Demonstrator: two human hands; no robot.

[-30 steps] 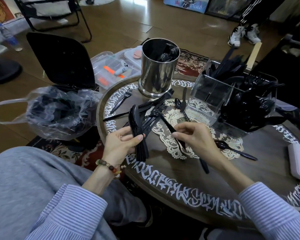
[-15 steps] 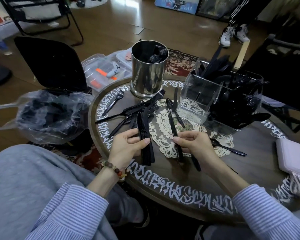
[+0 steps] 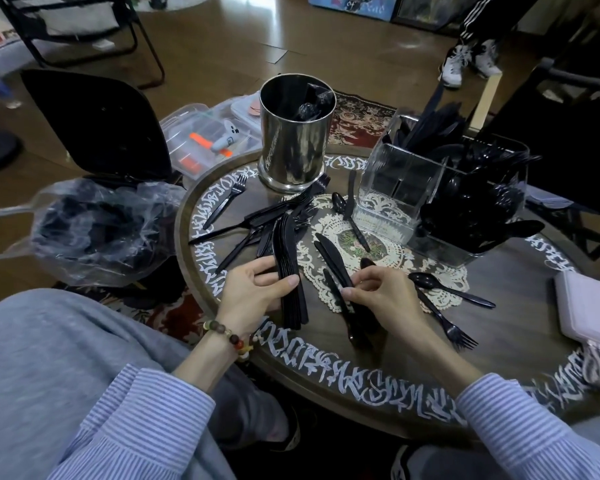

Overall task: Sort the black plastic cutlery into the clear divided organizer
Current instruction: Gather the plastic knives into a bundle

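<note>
The left hand (image 3: 257, 292) grips a stack of knives (image 3: 288, 268); the right hand (image 3: 378, 292) pinches more knives (image 3: 333, 258) off the bench (image 3: 499, 323): align blades one way before adding them to the stack

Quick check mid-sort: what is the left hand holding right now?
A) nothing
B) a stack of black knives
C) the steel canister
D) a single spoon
B: the left hand grips a stack of black knives on edge, thumb across them, near the table's front edge.
</note>
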